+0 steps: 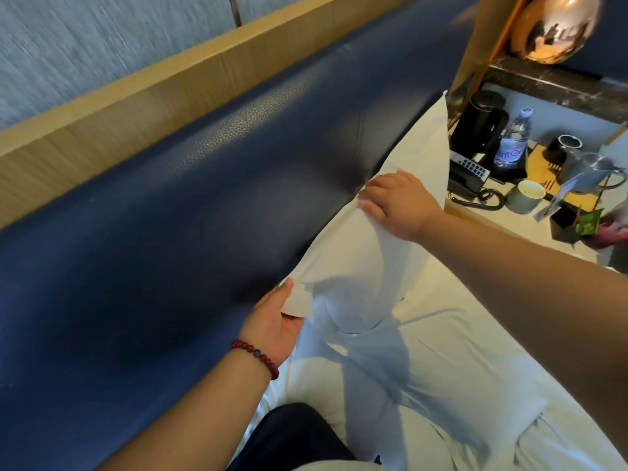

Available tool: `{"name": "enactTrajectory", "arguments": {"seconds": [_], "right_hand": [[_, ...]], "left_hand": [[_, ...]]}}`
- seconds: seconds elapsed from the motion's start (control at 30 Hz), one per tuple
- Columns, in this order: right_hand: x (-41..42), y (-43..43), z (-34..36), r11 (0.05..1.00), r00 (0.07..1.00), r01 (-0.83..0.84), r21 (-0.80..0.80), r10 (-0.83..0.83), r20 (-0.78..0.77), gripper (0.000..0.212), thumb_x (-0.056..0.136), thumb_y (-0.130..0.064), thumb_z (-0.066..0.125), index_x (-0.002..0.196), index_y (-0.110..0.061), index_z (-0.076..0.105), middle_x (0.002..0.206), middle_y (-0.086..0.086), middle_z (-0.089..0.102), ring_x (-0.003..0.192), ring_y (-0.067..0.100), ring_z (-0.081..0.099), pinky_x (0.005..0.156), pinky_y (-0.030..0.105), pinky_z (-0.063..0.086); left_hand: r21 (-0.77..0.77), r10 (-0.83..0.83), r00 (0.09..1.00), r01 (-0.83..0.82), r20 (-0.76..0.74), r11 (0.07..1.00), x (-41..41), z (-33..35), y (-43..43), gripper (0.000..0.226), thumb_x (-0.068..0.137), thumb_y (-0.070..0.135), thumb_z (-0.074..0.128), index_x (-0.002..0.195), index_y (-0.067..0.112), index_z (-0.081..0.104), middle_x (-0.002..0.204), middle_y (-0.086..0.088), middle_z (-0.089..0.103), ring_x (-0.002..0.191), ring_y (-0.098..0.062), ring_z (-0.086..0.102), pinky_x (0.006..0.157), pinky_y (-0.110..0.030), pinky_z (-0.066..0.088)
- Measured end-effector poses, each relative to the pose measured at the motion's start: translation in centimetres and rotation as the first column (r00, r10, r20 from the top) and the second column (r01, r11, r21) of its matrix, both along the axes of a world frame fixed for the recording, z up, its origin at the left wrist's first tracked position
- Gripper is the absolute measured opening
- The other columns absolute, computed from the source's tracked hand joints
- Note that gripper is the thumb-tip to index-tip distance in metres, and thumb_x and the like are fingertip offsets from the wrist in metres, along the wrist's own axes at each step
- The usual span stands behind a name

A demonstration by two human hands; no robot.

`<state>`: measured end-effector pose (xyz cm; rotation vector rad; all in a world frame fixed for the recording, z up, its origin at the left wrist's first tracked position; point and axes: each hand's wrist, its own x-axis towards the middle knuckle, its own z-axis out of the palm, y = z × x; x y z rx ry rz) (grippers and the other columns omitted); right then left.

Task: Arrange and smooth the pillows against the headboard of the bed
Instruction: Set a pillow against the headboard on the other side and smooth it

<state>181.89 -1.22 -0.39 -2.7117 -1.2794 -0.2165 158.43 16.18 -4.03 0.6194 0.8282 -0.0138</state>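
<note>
A white pillow point(353, 253) stands on its long edge on the bed point(448, 355), leaning back against the padded blue headboard point(204, 205), with its far corner pointing up toward 1 o'clock and its near corner down at 7 o'clock. The left grip point(275, 321), a bare hand with a red bead bracelet point(255, 355) at the wrist, pinches that near lower corner, thumb on top and fingers beneath. This looks meant to pull the case taut and square the corner. The right grip point(397, 202) lies palm down on the pillow's upper edge toward 12 o'clock. Its fingers are curled over the edge where it meets the headboard, and a long fold of fabric runs down from them. Holding both ends this way seems to let the person stretch out slack while keeping the pillow upright against the padding. The pillow is roughly in place, but the deep crease across its face suggests the smoothing is not yet done. Below it, toward 6 o'clock, white bedding bulges; whether that is a second pillow I cannot tell. Off at 2 o'clock a counter point(509, 229) beside the bed carries a black kettle point(479, 124), a water bottle point(513, 141), a telephone point(470, 176) and a cup point(526, 196). They stand close enough to the pillow's far end that a hard tug that way could knock something.
</note>
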Motion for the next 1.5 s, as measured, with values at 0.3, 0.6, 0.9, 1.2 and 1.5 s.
{"name": "enactTrajectory", "arguments": {"seconds": [0.3, 0.6, 0.9, 1.2, 1.5], "right_hand": [[-1.7, -0.6, -0.2, 0.996, 0.996, -0.046, -0.080, 0.040, -0.074, 0.067, 0.094, -0.061, 0.015, 0.132, -0.026, 0.058, 0.138, 0.003, 0.055, 0.131, 0.028, 0.046, 0.112, 0.045, 0.027], [-1.0, -1.8, 1.0, 0.994, 0.991, 0.111, 0.023, -0.109, -0.075, 0.071, 0.092, -0.064, 0.018, 0.135, -0.021, 0.054, 0.141, 0.006, 0.050, 0.130, 0.028, 0.045, 0.108, 0.042, 0.037], [-2.1, -2.6, -0.1, 0.978, 0.992, 0.114, 0.174, -0.121, 0.025, 0.026, 0.093, -0.032, 0.056, 0.106, -0.011, 0.064, 0.107, 0.010, 0.060, 0.096, 0.027, 0.055, 0.083, 0.032, 0.043], [1.8, -1.7, 0.0, 0.952, 0.950, 0.299, -0.063, -0.303, -0.071, 0.074, 0.094, -0.067, 0.021, 0.150, -0.022, 0.036, 0.161, 0.003, 0.026, 0.149, 0.026, 0.018, 0.122, 0.046, 0.016], [6.0, -4.4, -0.7, 0.994, 0.993, -0.113, -0.004, 0.113, 0.017, 0.050, 0.102, -0.043, 0.033, 0.127, -0.012, 0.064, 0.131, 0.011, 0.060, 0.124, 0.029, 0.052, 0.109, 0.044, 0.036]], "left_hand": [[0.251, 0.096, 0.965, -0.033, -0.246, 0.968, -2.8, -0.1, 0.3, 0.014, 0.090, 0.013, 0.067, 0.100, 0.004, 0.066, 0.085, -0.007, 0.068, 0.075, -0.016, 0.063, 0.074, -0.026, 0.050], [0.582, -0.087, 0.992, 0.019, 0.090, 0.813, 1.5, 9.2, -4.0, 0.016, 0.094, 0.011, 0.054, 0.079, 0.012, 0.060, 0.069, 0.001, 0.059, 0.061, -0.015, 0.055, 0.058, -0.029, 0.044], [0.974, -0.537, 0.812, 0.179, -0.228, -0.142, 11.9, 6.4, -5.4, 0.027, 0.099, 0.023, 0.044, 0.122, 0.019, 0.058, 0.127, 0.002, 0.054, 0.112, -0.015, 0.053, 0.090, -0.029, 0.049], [0.692, -0.411, 0.636, 0.281, -0.653, -0.665, 10.2, 2.1, -4.9, 0.070, 0.102, 0.048, 0.028, 0.155, 0.016, -0.004, 0.164, -0.004, -0.001, 0.150, -0.020, 0.005, 0.119, -0.035, 0.015], [0.743, -0.490, 0.622, 0.237, -0.611, -0.626, 14.3, 2.7, -5.3, 0.081, 0.098, 0.055, 0.033, 0.155, 0.012, -0.006, 0.164, -0.003, -0.003, 0.150, -0.017, 0.003, 0.118, -0.034, 0.015]]}}
